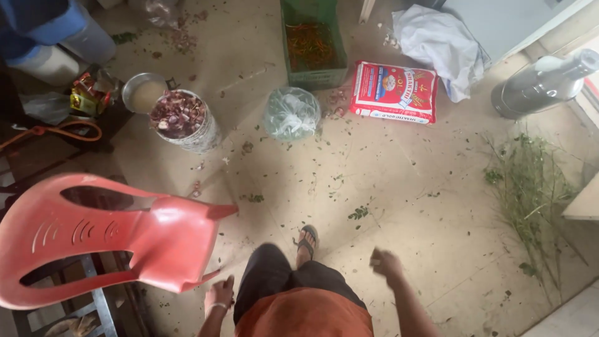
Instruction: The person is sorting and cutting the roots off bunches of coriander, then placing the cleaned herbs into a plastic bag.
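I stand on a littered floor, one sandalled foot stepped forward. My left hand hangs low beside the edge of a red plastic chair lying tipped over at the left; a bangle is on its wrist and it holds nothing I can make out. My right hand is blurred, its fingers curled in, out over bare floor. Whether it holds anything is unclear.
Ahead lie a bucket of reddish peelings, a steel bowl, a clear bag of greens, a green crate, a red-and-white sack, a white cloth, a steel vessel and leafy stems at right.
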